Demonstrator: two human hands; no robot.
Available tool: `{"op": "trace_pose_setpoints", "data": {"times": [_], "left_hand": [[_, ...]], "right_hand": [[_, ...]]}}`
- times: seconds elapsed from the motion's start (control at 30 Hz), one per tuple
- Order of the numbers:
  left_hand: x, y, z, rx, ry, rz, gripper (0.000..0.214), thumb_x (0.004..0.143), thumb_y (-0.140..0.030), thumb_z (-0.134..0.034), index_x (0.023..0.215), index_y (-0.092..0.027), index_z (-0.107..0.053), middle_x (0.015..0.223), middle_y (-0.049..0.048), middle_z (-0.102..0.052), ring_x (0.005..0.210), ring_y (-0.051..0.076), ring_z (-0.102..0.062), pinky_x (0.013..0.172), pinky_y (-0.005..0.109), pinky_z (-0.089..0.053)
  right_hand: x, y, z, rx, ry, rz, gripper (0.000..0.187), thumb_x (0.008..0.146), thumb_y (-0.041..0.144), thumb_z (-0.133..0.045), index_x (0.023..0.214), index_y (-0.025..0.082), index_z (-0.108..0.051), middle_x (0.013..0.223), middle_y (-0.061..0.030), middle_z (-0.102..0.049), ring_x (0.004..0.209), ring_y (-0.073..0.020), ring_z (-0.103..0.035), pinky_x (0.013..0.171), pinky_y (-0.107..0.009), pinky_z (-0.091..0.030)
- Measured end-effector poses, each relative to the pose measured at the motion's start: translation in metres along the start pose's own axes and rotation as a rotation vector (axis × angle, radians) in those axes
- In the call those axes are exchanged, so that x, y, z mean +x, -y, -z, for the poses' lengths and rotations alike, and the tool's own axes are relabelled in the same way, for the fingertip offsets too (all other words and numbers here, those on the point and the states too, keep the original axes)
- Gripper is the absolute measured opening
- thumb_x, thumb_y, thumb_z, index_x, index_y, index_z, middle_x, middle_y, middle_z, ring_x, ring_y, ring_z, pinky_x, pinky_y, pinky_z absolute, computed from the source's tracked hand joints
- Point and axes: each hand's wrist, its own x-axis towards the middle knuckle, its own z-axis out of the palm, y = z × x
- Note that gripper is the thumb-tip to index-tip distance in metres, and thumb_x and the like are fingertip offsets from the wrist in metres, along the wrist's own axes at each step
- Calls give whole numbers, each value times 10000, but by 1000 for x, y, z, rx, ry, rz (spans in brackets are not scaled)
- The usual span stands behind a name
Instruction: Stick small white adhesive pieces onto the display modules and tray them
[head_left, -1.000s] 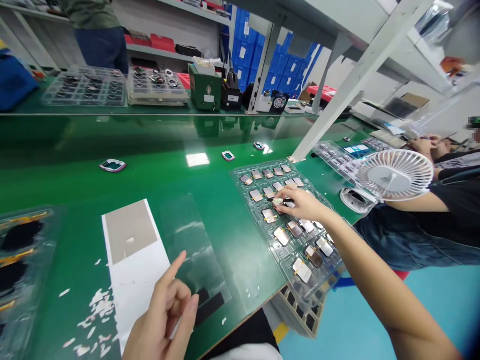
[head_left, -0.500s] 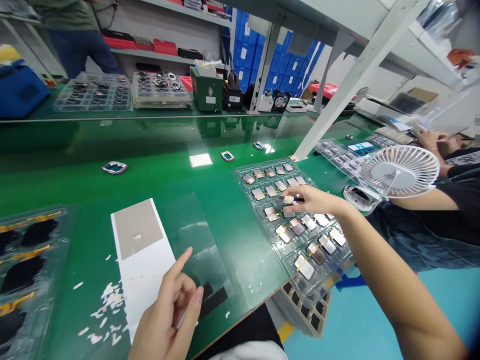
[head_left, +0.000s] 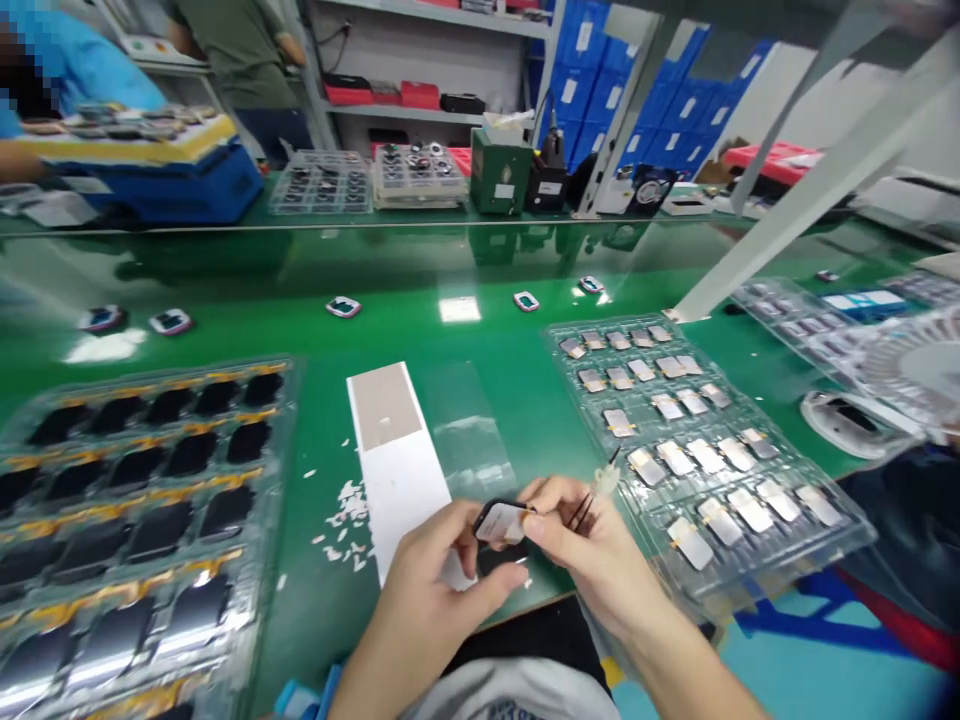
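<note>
A small watch-type screen (head_left: 501, 522), with a pale silver back and a black rim, is tilted between my two hands above the bench's front edge. My right hand (head_left: 577, 530) pinches its right end between thumb and fingers. That hand also keeps a pair of dark tweezers (head_left: 604, 480), wrapped in something whitish, pointing up and away. My left hand (head_left: 435, 575) has its curled fingers at the screen's left edge, the thumb stretched out below. On the right, a clear tray (head_left: 600, 425) bears several similar silver-backed screens.
To the left lies a clear tray (head_left: 289, 440) of black-faced screens. A white sheet (head_left: 401, 480) with a grey-beige section lies mid-bench beside white scraps (head_left: 351, 505) and a clear film (head_left: 472, 430). Several small pink-edged pieces (head_left: 343, 307) line the back. A slanted white post (head_left: 750, 245) stands right.
My right hand has come from the right tray to my left hand, now with a screen in it. My left hand has closed in from pointing. The view has swung left.
</note>
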Motion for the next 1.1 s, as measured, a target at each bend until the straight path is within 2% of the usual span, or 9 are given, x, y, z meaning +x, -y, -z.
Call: {"op": "trace_pose_setpoints", "data": {"times": [0.1, 0.23, 0.47, 0.53, 0.63, 0.73, 0.83, 1.0, 1.1], "left_hand": [[0, 0, 2, 10, -40, -33, 213, 931, -323, -589, 772, -181, -595, 693, -22, -559, 635, 133, -511, 586, 228, -397], [-4, 0, 4, -3, -22, -45, 278, 1011, -330, -462, 819, -177, -594, 736, -4, -584, 672, 140, -528, 624, 241, -407], [-6, 2, 10, 100, -62, -130, 224, 1011, -270, -483, 842, -183, -603, 734, -10, -610, 662, 130, -564, 623, 238, -435], [-6, 4, 14, 188, -80, -222, 128, 995, -213, -521, 974, -189, -645, 831, 5, -681, 731, 137, -615, 674, 242, -468], [-7, 6, 20, 301, -94, -393, 196, 982, -140, -538, 1142, -185, -642, 998, 37, -738, 857, 150, -658, 765, 258, -502], [-8, 6, 19, 413, -44, -496, 161, 975, -143, -546, 1088, -156, -660, 984, 44, -754, 842, 169, -669, 757, 286, -528], [-7, 6, 14, 503, 31, -582, 153, 964, -155, -541, 1043, -139, -671, 971, 46, -762, 879, 205, -687, 779, 334, -554], [-6, 10, 6, 557, 56, -614, 161, 932, -122, -513, 968, -143, -668, 981, 43, -772, 936, 223, -705, 784, 351, -566], [-5, 13, 5, 569, 61, -605, 159, 920, -121, -512, 955, -147, -665, 981, 41, -774, 932, 224, -707, 774, 351, -567]], "right_hand": [[6, -14, -13, 88, -8, -9, 252, 731, 389, -837, 684, 210, -667, 722, 24, -595, 615, -106, -566, 572, -228, -422], [12, -19, -14, -28, 39, 65, 241, 766, 386, -806, 670, 212, -670, 645, 21, -538, 575, -117, -476, 538, -244, -372], [9, -19, -9, -214, 93, 128, 220, 820, 379, -761, 726, 198, -678, 581, 61, -400, 501, -88, -335, 501, -238, -304], [9, -17, -3, -259, 89, 126, 178, 843, 384, -745, 835, 208, -718, 640, 45, -427, 553, -99, -371, 529, -241, -315], [11, -11, 12, -178, 27, 217, 203, 959, 407, -587, 930, 246, -707, 792, 6, -477, 642, -117, -434, 580, -248, -364], [12, -9, 25, -173, -53, 391, 367, 1031, 423, -411, 833, 237, -658, 872, -21, -491, 793, -153, -515, 717, -283, -443], [8, -14, 32, -398, -54, 385, 356, 1055, 390, -361, 901, 235, -641, 930, -37, -535, 886, -159, -570, 780, -284, -466], [2, -30, 30, -411, -37, 285, 43, 1008, 233, -516, 987, 260, -541, 976, 5, -550, 726, -94, -659, 701, -242, -557], [2, -38, 30, -451, -42, 343, 119, 961, 170, -586, 1012, 264, -534, 1030, -9, -542, 845, -120, -689, 751, -257, -606]]}}
